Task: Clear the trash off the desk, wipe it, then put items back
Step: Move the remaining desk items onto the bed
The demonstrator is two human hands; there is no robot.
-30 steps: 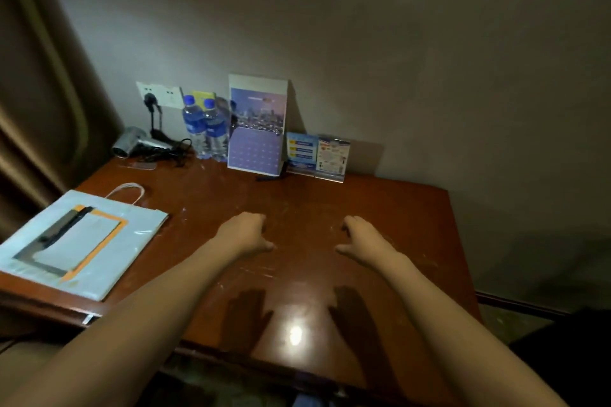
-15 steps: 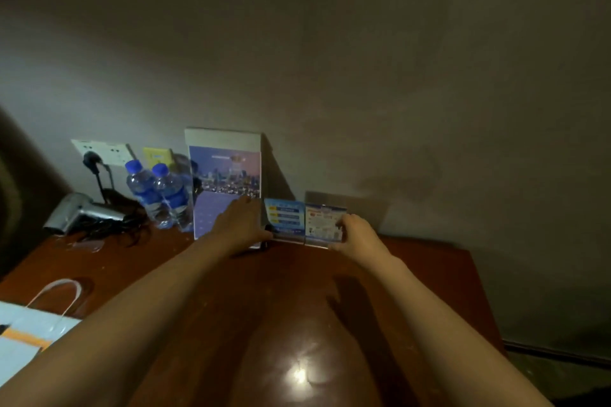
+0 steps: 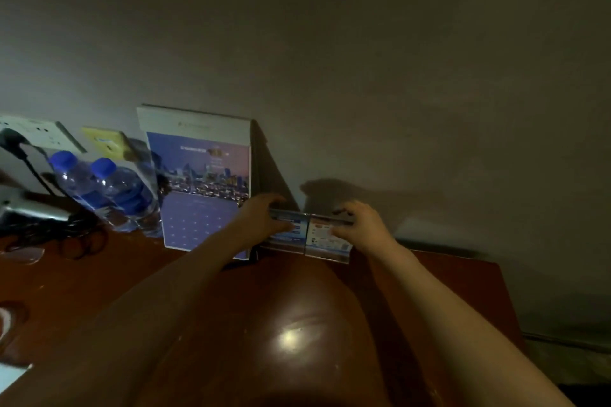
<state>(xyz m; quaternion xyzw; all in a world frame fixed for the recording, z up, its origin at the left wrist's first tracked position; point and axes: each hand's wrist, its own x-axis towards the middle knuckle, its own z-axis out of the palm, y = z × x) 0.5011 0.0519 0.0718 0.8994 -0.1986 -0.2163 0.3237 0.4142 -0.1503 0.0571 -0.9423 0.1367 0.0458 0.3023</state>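
Two small acrylic card stands sit side by side at the back of the brown wooden desk, against the wall. My left hand grips the left card stand, which shows a blue card, fingers over its top and thumb on its face. My right hand grips the right card stand, with a white and orange card, in the same way. Both stands appear to rest on the desk.
A tall calendar leans on the wall just left of my left hand. Two water bottles with blue caps stand further left. A hair dryer with a black cord lies at the far left, plugged into the wall socket.
Both hands reached from the middle of the desk to the back and closed on the two card stands. The view came closer to the wall.
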